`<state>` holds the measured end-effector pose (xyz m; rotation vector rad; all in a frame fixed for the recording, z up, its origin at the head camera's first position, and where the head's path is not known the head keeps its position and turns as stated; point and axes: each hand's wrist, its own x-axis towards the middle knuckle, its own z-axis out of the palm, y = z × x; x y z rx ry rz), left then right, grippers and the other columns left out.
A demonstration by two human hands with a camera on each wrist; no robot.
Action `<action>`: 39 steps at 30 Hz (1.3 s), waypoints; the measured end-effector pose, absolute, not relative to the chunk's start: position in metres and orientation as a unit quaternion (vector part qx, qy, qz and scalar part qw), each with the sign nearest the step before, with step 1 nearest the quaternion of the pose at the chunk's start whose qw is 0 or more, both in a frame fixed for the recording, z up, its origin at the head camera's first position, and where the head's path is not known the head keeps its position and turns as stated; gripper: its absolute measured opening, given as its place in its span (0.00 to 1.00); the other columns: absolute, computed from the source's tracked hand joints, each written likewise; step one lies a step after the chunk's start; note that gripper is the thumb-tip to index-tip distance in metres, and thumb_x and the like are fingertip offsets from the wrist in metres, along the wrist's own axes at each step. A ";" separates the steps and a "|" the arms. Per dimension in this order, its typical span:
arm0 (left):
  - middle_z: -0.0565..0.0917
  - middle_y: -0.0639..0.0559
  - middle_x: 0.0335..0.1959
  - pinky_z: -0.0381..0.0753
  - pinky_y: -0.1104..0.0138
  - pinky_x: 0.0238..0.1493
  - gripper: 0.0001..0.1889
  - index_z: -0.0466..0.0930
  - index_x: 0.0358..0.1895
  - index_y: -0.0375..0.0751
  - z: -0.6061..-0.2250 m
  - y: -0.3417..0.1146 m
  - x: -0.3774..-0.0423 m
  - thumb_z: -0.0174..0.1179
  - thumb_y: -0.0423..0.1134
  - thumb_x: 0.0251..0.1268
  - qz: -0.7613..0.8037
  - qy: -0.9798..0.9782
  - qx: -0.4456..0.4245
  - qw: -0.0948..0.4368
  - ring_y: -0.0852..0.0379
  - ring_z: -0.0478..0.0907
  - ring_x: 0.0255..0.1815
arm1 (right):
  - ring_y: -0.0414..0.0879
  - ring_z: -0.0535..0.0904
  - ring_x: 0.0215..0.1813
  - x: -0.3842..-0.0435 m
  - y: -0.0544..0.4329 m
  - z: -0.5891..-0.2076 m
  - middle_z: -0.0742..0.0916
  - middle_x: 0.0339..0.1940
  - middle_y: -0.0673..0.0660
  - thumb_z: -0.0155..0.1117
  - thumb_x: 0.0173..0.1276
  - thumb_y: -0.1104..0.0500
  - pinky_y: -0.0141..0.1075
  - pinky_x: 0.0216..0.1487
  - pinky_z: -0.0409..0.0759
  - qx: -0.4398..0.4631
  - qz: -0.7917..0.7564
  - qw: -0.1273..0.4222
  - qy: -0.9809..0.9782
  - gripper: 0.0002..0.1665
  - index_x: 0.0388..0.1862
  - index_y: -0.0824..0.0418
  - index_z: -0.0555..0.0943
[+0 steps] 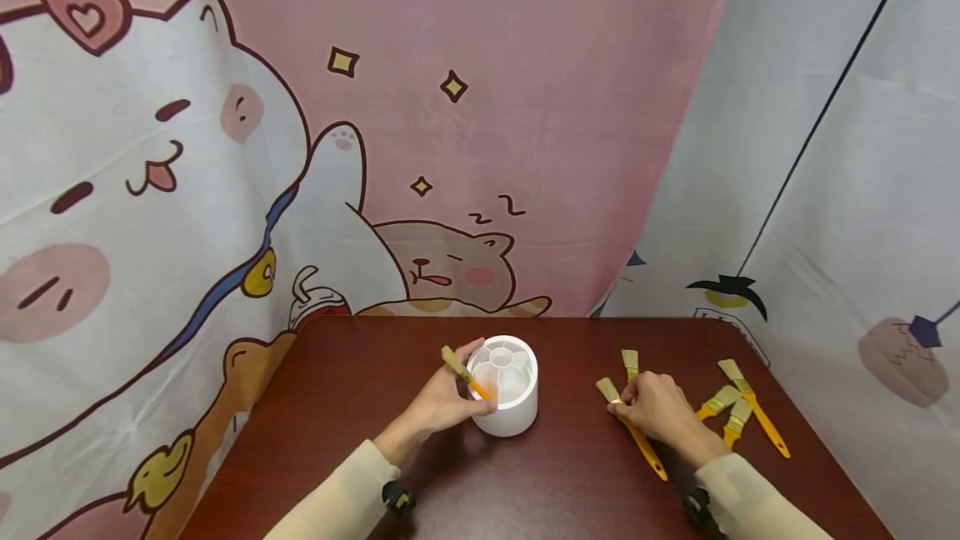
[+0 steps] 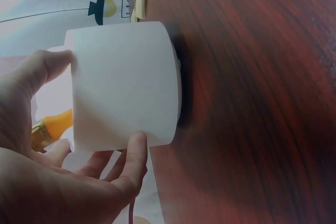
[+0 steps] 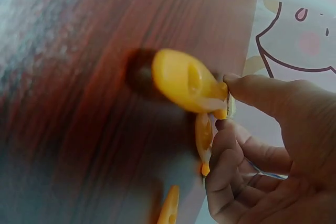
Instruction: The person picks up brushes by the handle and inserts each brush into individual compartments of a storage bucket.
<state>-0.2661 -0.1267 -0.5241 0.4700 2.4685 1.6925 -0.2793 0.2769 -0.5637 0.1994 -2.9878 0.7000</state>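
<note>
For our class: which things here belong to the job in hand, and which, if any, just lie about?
Likely the job:
white divided holder
tilted brush inside
pinched brush in right hand
other loose brushes

Apparently just around:
cartoon-print cloth
black wrist devices

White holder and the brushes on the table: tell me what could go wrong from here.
The leaning brush sticks out of the white holder over the left hand, so it might get knocked if that grip shifts. The right hand pinches one brush with a second brush close by, so lifting could nudge the second. The three brushes further right lie crowded together; reaching for one may push another.
</note>
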 end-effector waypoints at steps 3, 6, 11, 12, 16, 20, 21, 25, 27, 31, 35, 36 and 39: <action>0.78 0.37 0.86 0.74 0.37 0.82 0.57 0.66 0.93 0.51 -0.524 -0.127 -0.267 0.87 0.32 0.61 0.560 0.812 0.155 0.058 0.37 0.79 0.81 | 0.42 0.78 0.25 -0.280 0.276 -0.563 0.86 0.25 0.48 0.93 0.64 0.49 0.38 0.30 0.78 0.062 0.225 0.039 -0.972 0.21 0.28 0.56 0.86; 0.78 0.37 0.85 0.75 0.37 0.81 0.57 0.66 0.93 0.51 -0.524 -0.127 -0.267 0.87 0.32 0.61 0.562 0.810 0.156 0.059 0.37 0.80 0.80 | 0.42 0.80 0.28 -0.281 0.275 -0.563 0.89 0.28 0.49 0.95 0.62 0.50 0.41 0.33 0.82 0.063 0.225 0.041 -0.971 0.21 0.31 0.57 0.87; 0.78 0.38 0.86 0.73 0.33 0.84 0.57 0.66 0.93 0.51 -0.525 -0.127 -0.268 0.87 0.32 0.61 0.564 0.808 0.159 0.060 0.36 0.78 0.82 | 0.42 0.81 0.29 -0.281 0.274 -0.562 0.88 0.27 0.48 0.95 0.62 0.52 0.42 0.35 0.83 0.072 0.232 0.044 -0.969 0.20 0.32 0.57 0.87; 0.77 0.38 0.87 0.73 0.33 0.84 0.57 0.66 0.93 0.52 -0.525 -0.127 -0.268 0.87 0.32 0.61 0.564 0.808 0.160 0.060 0.35 0.78 0.82 | 0.42 0.80 0.29 -0.281 0.273 -0.562 0.87 0.27 0.48 0.94 0.62 0.53 0.42 0.35 0.82 0.075 0.234 0.044 -0.968 0.20 0.32 0.57 0.87; 0.77 0.39 0.87 0.71 0.31 0.85 0.57 0.66 0.93 0.53 -0.525 -0.128 -0.268 0.87 0.33 0.62 0.565 0.808 0.160 0.060 0.35 0.78 0.84 | 0.41 0.81 0.30 -0.281 0.274 -0.563 0.88 0.26 0.46 0.93 0.64 0.55 0.41 0.35 0.82 0.083 0.239 0.043 -0.967 0.17 0.35 0.59 0.89; 0.77 0.39 0.87 0.69 0.30 0.87 0.57 0.66 0.93 0.53 -0.526 -0.128 -0.269 0.87 0.32 0.61 0.567 0.806 0.161 0.059 0.35 0.77 0.85 | 0.39 0.82 0.30 -0.281 0.274 -0.562 0.89 0.27 0.46 0.93 0.65 0.55 0.39 0.35 0.83 0.090 0.239 0.044 -0.966 0.15 0.36 0.59 0.90; 0.78 0.39 0.87 0.68 0.30 0.87 0.57 0.66 0.93 0.53 -0.526 -0.128 -0.269 0.87 0.32 0.61 0.567 0.805 0.161 0.059 0.35 0.77 0.85 | 0.39 0.82 0.30 -0.281 0.273 -0.562 0.89 0.27 0.46 0.93 0.65 0.56 0.38 0.35 0.83 0.091 0.239 0.045 -0.966 0.15 0.35 0.58 0.90; 0.78 0.39 0.87 0.67 0.30 0.88 0.57 0.66 0.93 0.52 -0.527 -0.128 -0.269 0.87 0.32 0.61 0.568 0.805 0.162 0.058 0.35 0.76 0.86 | 0.39 0.81 0.29 -0.281 0.273 -0.561 0.89 0.26 0.46 0.92 0.65 0.57 0.36 0.33 0.81 0.096 0.240 0.054 -0.964 0.14 0.34 0.58 0.91; 0.78 0.39 0.87 0.68 0.30 0.87 0.57 0.66 0.93 0.52 -0.527 -0.128 -0.269 0.87 0.32 0.61 0.566 0.806 0.162 0.058 0.35 0.76 0.85 | 0.39 0.81 0.29 -0.280 0.273 -0.560 0.89 0.26 0.46 0.92 0.65 0.57 0.35 0.33 0.80 0.096 0.240 0.059 -0.964 0.13 0.34 0.58 0.91; 0.77 0.38 0.87 0.69 0.30 0.86 0.57 0.66 0.93 0.52 -0.526 -0.128 -0.268 0.87 0.33 0.61 0.563 0.809 0.161 0.058 0.34 0.77 0.85 | 0.39 0.81 0.29 -0.279 0.272 -0.559 0.89 0.26 0.46 0.92 0.66 0.57 0.35 0.32 0.80 0.094 0.243 0.062 -0.963 0.13 0.34 0.57 0.91; 0.78 0.38 0.87 0.71 0.30 0.85 0.57 0.66 0.93 0.52 -0.526 -0.128 -0.268 0.87 0.33 0.61 0.563 0.809 0.161 0.058 0.34 0.77 0.84 | 0.39 0.80 0.29 -0.278 0.271 -0.556 0.89 0.26 0.46 0.92 0.67 0.57 0.35 0.32 0.79 0.094 0.249 0.061 -0.962 0.13 0.34 0.57 0.91; 0.78 0.38 0.87 0.71 0.30 0.85 0.57 0.66 0.93 0.51 -0.526 -0.128 -0.268 0.87 0.33 0.62 0.563 0.808 0.161 0.058 0.34 0.78 0.84 | 0.39 0.80 0.29 -0.278 0.271 -0.555 0.89 0.26 0.46 0.91 0.67 0.57 0.35 0.32 0.79 0.095 0.250 0.062 -0.962 0.13 0.34 0.57 0.91; 0.77 0.37 0.87 0.72 0.31 0.84 0.56 0.65 0.93 0.51 -0.526 -0.128 -0.268 0.87 0.32 0.62 0.565 0.807 0.162 0.059 0.34 0.78 0.83 | 0.39 0.80 0.29 -0.276 0.271 -0.551 0.89 0.26 0.46 0.91 0.67 0.58 0.34 0.32 0.79 0.098 0.251 0.066 -0.961 0.12 0.35 0.57 0.91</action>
